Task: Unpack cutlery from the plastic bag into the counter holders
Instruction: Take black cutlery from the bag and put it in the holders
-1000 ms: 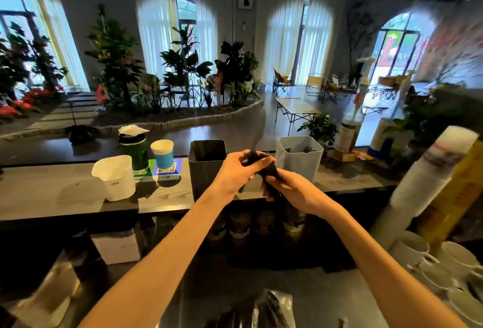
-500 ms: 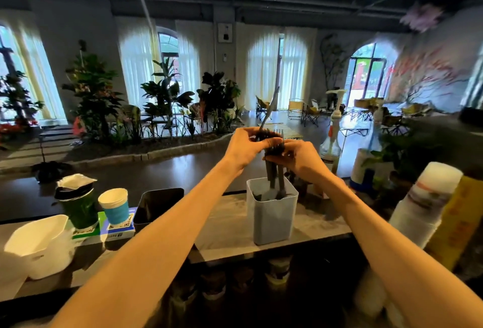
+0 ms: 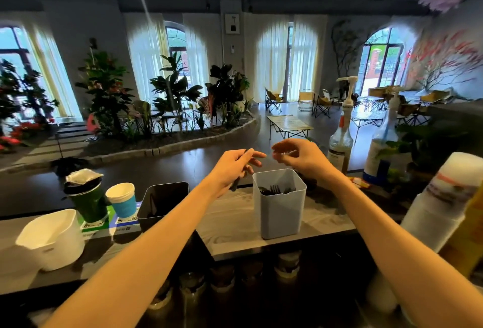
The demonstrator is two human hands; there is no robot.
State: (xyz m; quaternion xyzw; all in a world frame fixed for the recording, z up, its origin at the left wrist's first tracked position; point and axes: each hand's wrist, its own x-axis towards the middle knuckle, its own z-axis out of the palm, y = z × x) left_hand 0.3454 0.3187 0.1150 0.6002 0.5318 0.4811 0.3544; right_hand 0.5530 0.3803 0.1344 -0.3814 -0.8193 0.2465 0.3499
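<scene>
A pale grey-blue holder (image 3: 279,212) stands on the counter shelf with several black forks (image 3: 274,189) lying inside it. To its left is a black holder (image 3: 162,200). My left hand (image 3: 234,168) hovers just left of the grey-blue holder's rim and grips one black cutlery piece (image 3: 236,183), which points down past my palm. My right hand (image 3: 300,157) hangs above the holder's far right corner, fingers loosely curled, with nothing plainly held. The plastic bag is out of view.
On the shelf to the left stand a white jug (image 3: 52,238), a green cup (image 3: 87,197) and a blue paper cup (image 3: 122,199). Two pump bottles (image 3: 342,134) and a stack of white cups (image 3: 444,197) crowd the right. Jars sit below the shelf.
The bundle of black cutlery that both hands held over the grey-blue holder now lies inside it. My hands have parted; the left keeps one piece.
</scene>
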